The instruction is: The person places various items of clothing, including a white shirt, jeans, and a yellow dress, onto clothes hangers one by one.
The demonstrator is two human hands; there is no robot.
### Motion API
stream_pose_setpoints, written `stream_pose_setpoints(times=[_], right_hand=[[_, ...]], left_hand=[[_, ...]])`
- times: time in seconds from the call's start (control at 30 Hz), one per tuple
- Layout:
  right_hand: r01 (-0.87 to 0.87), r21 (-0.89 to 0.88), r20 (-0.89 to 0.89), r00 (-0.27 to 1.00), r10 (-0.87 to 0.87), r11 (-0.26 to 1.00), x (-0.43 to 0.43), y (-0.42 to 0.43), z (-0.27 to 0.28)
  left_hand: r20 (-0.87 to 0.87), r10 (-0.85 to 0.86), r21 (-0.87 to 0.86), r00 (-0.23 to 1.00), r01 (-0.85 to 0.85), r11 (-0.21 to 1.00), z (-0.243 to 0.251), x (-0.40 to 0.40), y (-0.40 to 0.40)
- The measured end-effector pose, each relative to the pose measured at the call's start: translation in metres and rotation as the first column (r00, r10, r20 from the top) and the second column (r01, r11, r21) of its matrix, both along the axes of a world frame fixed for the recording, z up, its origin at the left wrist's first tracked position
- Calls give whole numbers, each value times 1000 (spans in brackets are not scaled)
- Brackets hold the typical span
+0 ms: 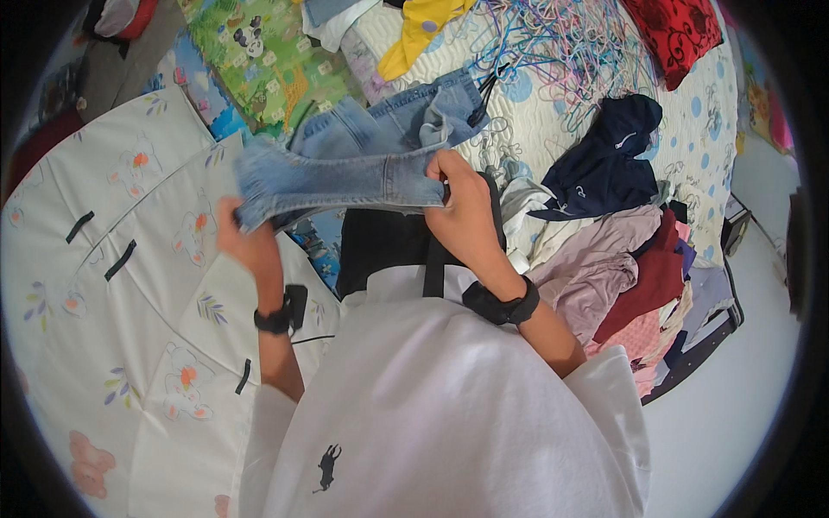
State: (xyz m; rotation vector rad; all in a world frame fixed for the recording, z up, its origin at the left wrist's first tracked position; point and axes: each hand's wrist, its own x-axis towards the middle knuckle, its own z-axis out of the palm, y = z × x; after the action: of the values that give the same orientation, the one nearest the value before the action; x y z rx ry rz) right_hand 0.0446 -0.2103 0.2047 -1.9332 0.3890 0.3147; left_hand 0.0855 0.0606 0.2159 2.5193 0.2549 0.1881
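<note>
A light blue denim garment (363, 178) is stretched between my two hands above my lap. My left hand (243, 236), blurred, grips its left end. Around the right end of the upper band of cloth close the fingers of my right hand (461, 197). Behind this band more of the denim spreads away from me, with dark cords (489, 90) at its far right. Which kind of denim garment it is, I cannot tell. Each wrist wears a black strap with a device.
To the right lie a navy garment (605, 162) and a heap of clothes (615, 278). Tangled coloured hangers (570, 52) and a red cushion (677, 39) rest on the quilted bedding (696, 162). A yellow cloth (424, 32) lies ahead; a printed white fabric cover (129, 311) fills the left.
</note>
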Motion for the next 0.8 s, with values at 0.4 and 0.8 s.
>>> stream_pose_setpoints(times=[0.4,0.8], right_hand=[[-142,101,-166,973,158,985,-19,-4,-15],[-525,367,-47,814,579,768,-64,-33,-91]], left_hand=[[-429,-73,78,900,118,990,-19,-15,-18],[-611,-550,-423,570,352,835,-21,-53,-2]])
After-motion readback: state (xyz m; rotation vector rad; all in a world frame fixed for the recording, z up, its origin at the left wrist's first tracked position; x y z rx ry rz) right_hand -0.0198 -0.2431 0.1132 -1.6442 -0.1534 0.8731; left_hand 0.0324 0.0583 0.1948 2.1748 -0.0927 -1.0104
